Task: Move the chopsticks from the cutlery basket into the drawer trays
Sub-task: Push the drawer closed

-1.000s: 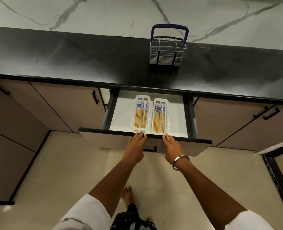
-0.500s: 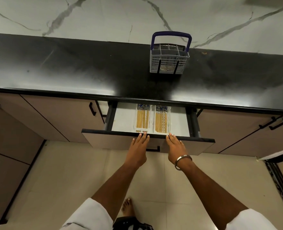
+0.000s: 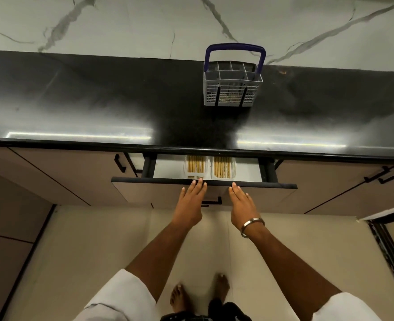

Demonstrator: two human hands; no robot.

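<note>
The left hand and the right hand lie flat with straight fingers on the front of the drawer, holding nothing. The chopsticks lie in two white trays inside the drawer, which is only a little way open. The job looks almost done. To shut the drawer well, both hands should push evenly and slowly so nothing rattles. The far ends of the chopsticks hide under the counter. The cutlery basket looks empty on top, but something pale shows low down through its mesh, too unclear to name.

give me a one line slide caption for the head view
Both hands, left and right, press flat on the nearly closed drawer holding two chopstick-filled trays.
</note>
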